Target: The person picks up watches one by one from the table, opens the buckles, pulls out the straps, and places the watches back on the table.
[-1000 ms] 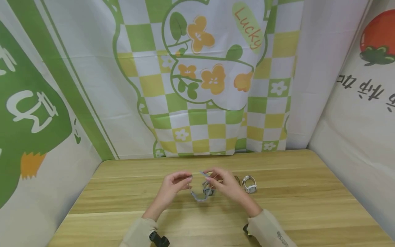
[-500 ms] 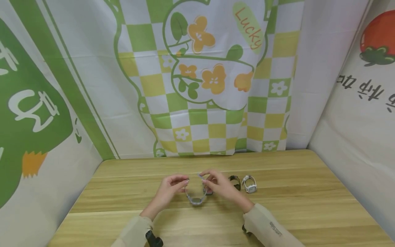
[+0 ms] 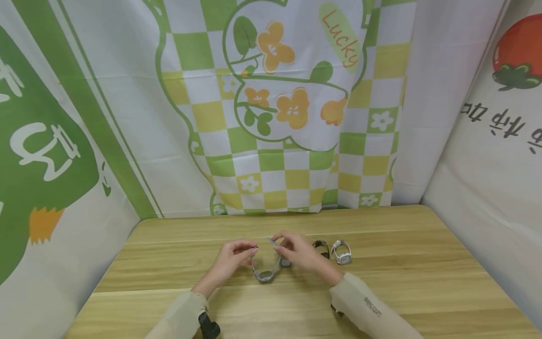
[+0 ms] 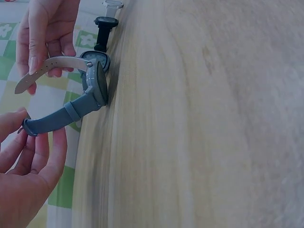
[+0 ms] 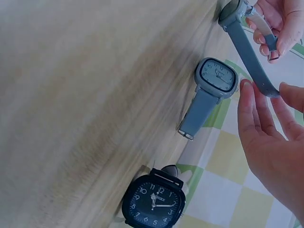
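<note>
Between my two hands hangs a wristwatch (image 3: 265,277) with a blue-grey strap, unbuckled and spread into a U, its case lowest. My left hand (image 3: 232,257) pinches the buckle end of the strap. The strap's holed tail (image 4: 52,64) is pinched by the thumb and fingers of my right hand (image 3: 298,252). In the right wrist view, the held strap (image 5: 249,54) shows its blue outer side. Just beyond it stands a second blue-grey watch (image 5: 218,76) with a squarish face, partly hidden by my right hand in the head view.
A black watch (image 3: 323,250) and a white watch (image 3: 343,254) stand in a row to the right, on the wooden table (image 3: 402,282). A green-and-white checked cloth (image 3: 271,162) hangs behind the table's far edge.
Both hands have shifted slightly left, and the held watch has moved left and nearer to me. More of the black watch shows behind my right hand.
</note>
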Action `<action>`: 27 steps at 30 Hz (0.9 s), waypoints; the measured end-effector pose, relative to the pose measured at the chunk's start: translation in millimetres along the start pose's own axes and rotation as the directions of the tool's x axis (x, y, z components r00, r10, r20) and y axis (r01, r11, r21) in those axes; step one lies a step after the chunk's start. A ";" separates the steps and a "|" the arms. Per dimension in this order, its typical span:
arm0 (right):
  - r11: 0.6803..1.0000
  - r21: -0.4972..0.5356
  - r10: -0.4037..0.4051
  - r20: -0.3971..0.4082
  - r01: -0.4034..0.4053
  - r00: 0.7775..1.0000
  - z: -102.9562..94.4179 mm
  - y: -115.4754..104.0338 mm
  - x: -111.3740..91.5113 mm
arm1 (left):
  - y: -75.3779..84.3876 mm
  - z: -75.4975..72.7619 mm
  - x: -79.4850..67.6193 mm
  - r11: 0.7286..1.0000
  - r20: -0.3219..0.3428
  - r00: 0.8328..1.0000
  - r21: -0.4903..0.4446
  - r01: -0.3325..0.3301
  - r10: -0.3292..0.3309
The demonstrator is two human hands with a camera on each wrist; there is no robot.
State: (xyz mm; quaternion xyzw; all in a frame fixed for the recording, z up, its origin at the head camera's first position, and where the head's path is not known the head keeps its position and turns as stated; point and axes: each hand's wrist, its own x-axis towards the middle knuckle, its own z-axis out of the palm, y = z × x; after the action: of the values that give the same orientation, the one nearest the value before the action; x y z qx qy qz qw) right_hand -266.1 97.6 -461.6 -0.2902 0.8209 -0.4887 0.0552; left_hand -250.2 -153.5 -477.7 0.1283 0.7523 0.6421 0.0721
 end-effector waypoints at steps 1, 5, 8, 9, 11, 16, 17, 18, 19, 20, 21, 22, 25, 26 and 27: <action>1.000 -0.012 -0.005 -0.001 0.005 1.000 -0.6 -0.6 0.7 | -0.4 -0.1 0.3 1.000 0.002 1.000 0.003 -0.002 0.002; 0.999 -0.045 -0.007 -0.014 0.006 1.000 -1.2 -2.4 4.2 | -1.2 -0.6 1.7 1.000 -0.002 1.000 0.006 -0.005 0.005; 0.997 -0.074 -0.015 -0.034 0.013 0.999 -0.7 -1.8 6.6 | -2.0 -0.1 3.5 1.000 -0.017 1.000 0.008 -0.009 0.009; 0.996 -0.085 -0.020 -0.040 0.016 0.999 -0.5 -1.2 7.3 | -2.4 0.3 4.2 1.000 -0.025 1.000 0.012 -0.011 0.012; 0.995 -0.093 -0.026 -0.048 0.022 0.999 -0.2 0.4 8.8 | -3.4 0.9 5.7 0.999 -0.039 0.999 0.027 -0.020 0.021; 0.997 -0.072 -0.012 -0.053 0.008 0.998 0.2 3.7 12.4 | -5.9 1.6 8.6 0.996 -0.060 0.997 0.073 -0.053 0.057; 0.998 -0.068 -0.007 -0.053 0.003 0.999 0.3 4.3 13.2 | -6.4 1.6 9.1 0.995 -0.064 0.996 0.082 -0.059 0.064; 0.998 -0.068 -0.003 -0.054 0.000 0.999 0.3 4.8 13.9 | -6.7 1.4 9.5 0.994 -0.066 0.996 0.087 -0.062 0.068; 0.998 -0.069 -0.001 -0.054 -0.002 0.999 0.3 5.7 14.6 | -6.8 1.4 9.9 0.994 -0.070 0.995 0.091 -0.066 0.073; 0.998 -0.069 0.000 -0.054 -0.004 0.999 0.4 6.5 15.3 | -7.1 1.4 10.4 0.993 -0.078 0.994 0.093 -0.066 0.074; 0.998 -0.069 0.000 -0.054 -0.004 0.999 0.4 7.1 16.1 | -7.2 1.5 10.9 0.993 -0.086 0.994 0.094 -0.065 0.073; 0.998 -0.069 0.002 -0.053 -0.006 0.999 0.4 8.1 16.8 | -7.4 1.3 11.3 0.994 -0.092 0.993 0.094 -0.065 0.073; 0.998 -0.065 0.003 -0.044 -0.005 0.999 0.3 11.0 19.4 | -8.2 0.8 13.0 0.995 -0.115 0.991 0.087 -0.056 0.066; 0.998 -0.067 0.005 -0.042 -0.008 0.999 0.4 11.7 20.3 | -8.9 0.4 13.5 0.995 -0.119 0.991 0.085 -0.054 0.064; 0.998 -0.068 0.005 -0.039 -0.007 0.999 0.5 12.4 21.3 | -9.4 -0.1 14.0 0.995 -0.119 0.991 0.080 -0.053 0.063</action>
State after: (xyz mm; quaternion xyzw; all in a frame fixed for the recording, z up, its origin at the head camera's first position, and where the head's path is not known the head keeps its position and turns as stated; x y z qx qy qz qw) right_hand -288.7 90.2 -468.1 -0.2799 0.8389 -0.4658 0.0307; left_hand -264.6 -150.9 -486.2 0.1135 0.7755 0.6211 0.0024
